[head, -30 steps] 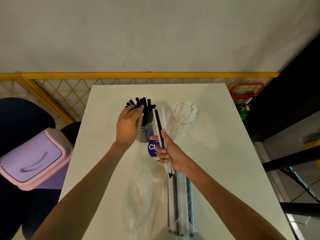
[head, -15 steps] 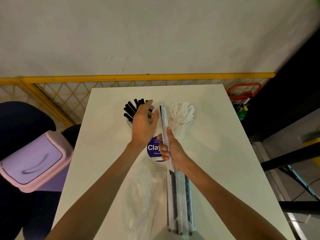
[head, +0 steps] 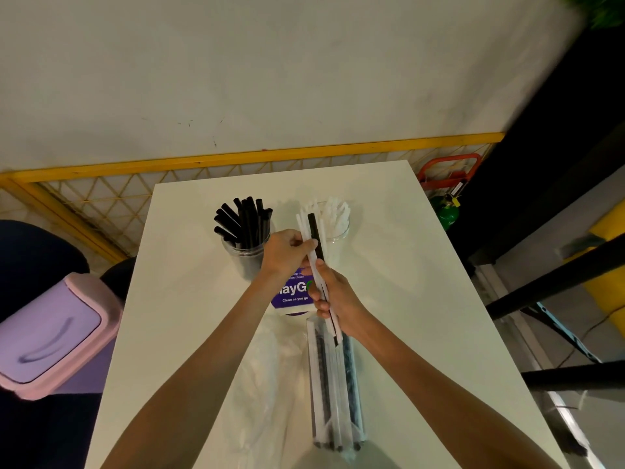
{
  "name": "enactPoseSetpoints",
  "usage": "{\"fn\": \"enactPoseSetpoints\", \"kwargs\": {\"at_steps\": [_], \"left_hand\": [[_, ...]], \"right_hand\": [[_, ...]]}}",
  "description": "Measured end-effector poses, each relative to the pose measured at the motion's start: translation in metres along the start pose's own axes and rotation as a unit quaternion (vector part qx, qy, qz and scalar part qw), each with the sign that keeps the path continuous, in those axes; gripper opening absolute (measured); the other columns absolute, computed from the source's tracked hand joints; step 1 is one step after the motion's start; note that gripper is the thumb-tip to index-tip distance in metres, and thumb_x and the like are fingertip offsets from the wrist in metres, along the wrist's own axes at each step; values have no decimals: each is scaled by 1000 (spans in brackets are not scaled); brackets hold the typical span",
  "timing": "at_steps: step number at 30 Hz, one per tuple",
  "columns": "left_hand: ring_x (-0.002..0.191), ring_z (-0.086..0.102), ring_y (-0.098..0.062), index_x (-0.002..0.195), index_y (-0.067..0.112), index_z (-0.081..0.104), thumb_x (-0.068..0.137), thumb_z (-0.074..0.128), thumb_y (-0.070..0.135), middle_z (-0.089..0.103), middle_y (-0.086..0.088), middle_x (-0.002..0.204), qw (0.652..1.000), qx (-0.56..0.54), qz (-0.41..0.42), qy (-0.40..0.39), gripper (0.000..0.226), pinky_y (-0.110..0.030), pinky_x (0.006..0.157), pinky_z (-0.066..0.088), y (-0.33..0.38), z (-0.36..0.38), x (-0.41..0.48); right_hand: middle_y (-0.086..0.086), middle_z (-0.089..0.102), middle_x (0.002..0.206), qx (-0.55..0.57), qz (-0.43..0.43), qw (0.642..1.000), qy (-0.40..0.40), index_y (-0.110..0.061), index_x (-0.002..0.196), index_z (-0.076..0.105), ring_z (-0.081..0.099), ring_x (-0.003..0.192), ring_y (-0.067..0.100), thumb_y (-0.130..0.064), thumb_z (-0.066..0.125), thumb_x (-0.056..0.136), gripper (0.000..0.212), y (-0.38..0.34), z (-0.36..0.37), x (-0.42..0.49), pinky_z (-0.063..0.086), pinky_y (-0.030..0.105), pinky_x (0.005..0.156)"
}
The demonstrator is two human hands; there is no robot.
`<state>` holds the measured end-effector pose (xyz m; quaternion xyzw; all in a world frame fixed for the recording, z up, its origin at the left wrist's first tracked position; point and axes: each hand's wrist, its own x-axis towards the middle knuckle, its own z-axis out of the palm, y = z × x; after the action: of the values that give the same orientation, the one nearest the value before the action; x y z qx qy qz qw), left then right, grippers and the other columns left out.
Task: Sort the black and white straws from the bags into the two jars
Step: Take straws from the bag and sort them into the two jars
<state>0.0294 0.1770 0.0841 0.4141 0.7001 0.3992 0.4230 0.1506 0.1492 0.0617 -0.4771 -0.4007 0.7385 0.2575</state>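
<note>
At the near edge of the table (head: 422, 299), a clear bag of straws (head: 338, 384) is laid lengthwise, its open mouth toward 12 o'clock. A crumpled bag (head: 267, 384) is seen just beside it at 9 o'clock.

Directly beyond the bag's mouth, the right hand (head: 334, 299) is closed round a bundle of straws (head: 317, 252), which is held pointing to 12 o'clock and is made up of several white ones and one black straw (head: 313, 228). The lower ends are left sticking out below the palm, over the bag's mouth. At 11 o'clock from that hand, the left hand (head: 285, 252) is curled against the bundle's upper half; a white straw seems to be pinched, though which one cannot be made out for certain. A purple label (head: 292, 294) is partly covered by both hands.

Farther off, the jar of black straws (head: 245, 228) is stood at 10 o'clock from the left hand, and the jar of white straws (head: 333, 218) at 1 o'clock, behind the bundle's tips.

Half a second earlier, the left hand was spread over the black jar; it has since been brought across to the bundle.
</note>
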Motion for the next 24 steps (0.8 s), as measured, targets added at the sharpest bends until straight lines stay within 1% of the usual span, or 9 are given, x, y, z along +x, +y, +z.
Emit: {"fn": "enactPoseSetpoints", "kwargs": {"at_steps": [2, 5, 7, 9, 11, 15, 19, 22, 24], "left_hand": [[79, 67, -33, 73, 15, 61, 83, 68, 16, 68, -14, 82, 1000, 0, -19, -15, 12, -43, 80, 56, 1, 1, 1], [83, 67, -36, 76, 12, 62, 82, 69, 16, 69, -20, 90, 999, -1, -38, -30, 10, -48, 82, 55, 4, 4, 2], [75, 69, -28, 83, 5, 62, 85, 65, 10, 68, -22, 91, 998, -24, -40, -41, 6, -42, 74, 58, 8, 5, 2], [61, 69, -14, 93, -2, 60, 88, 60, 5, 68, -19, 87, 996, -62, -40, -56, 8, -26, 59, 58, 18, 6, 1], [55, 67, -7, 94, -1, 58, 90, 56, 5, 67, -15, 84, 995, -79, -28, -56, 7, -19, 54, 55, 27, 4, 4], [63, 68, -9, 102, 1, 55, 91, 55, 4, 66, -17, 91, 993, -116, 16, -4, 11, -20, 61, 57, 45, -6, 18], [73, 67, -16, 106, 0, 54, 91, 56, 4, 66, -17, 92, 987, -129, 78, 59, 16, -23, 65, 58, 58, -17, 34], [74, 68, -19, 102, 1, 55, 90, 57, 6, 67, -19, 93, 981, -122, 113, 98, 14, -31, 71, 58, 59, -21, 47], [72, 68, -15, 98, 2, 55, 90, 58, 8, 67, -16, 89, 976, -105, 141, 125, 10, -31, 71, 59, 59, -22, 55]], "right_hand": [[-7, 50, 47, 3, -1, 1000, 0, -15, 98, 55, 40, 34, 2, -42, 34, 99, 34, 1, -4, -3, 32, 14, 36], [-4, 55, 49, 24, -3, 1000, -4, -17, 94, 55, 44, 35, 4, -41, 35, 99, 32, 1, -10, -7, 36, 15, 37], [-3, 57, 50, 42, -4, 999, -6, -16, 96, 55, 47, 37, 6, -40, 34, 100, 32, 0, -14, -9, 38, 16, 38], [-1, 58, 51, 52, -6, 999, -4, -12, 103, 55, 49, 38, 8, -39, 33, 100, 35, 0, -19, -9, 40, 17, 39], [0, 59, 52, 53, -11, 999, 4, -10, 106, 54, 50, 38, 10, -40, 32, 100, 38, -1, -25, -9, 41, 17, 39], [1, 60, 53, 56, -13, 997, 43, -18, 95, 56, 52, 38, 11, -43, 31, 100, 35, -3, -36, -10, 44, 18, 39], [0, 60, 51, 69, -18, 995, 70, -16, 97, 56, 51, 36, 11, -44, 29, 100, 39, -2, -48, -9, 44, 18, 39], [0, 55, 50, 71, -29, 994, 81, -16, 98, 58, 44, 34, 9, -45, 29, 99, 41, -2, -57, -8, 40, 18, 38], [-1, 51, 49, 65, -36, 993, 87, -17, 98, 58, 38, 33, 8, -45, 29, 100, 40, -3, -61, -7, 37, 17, 38]]}}
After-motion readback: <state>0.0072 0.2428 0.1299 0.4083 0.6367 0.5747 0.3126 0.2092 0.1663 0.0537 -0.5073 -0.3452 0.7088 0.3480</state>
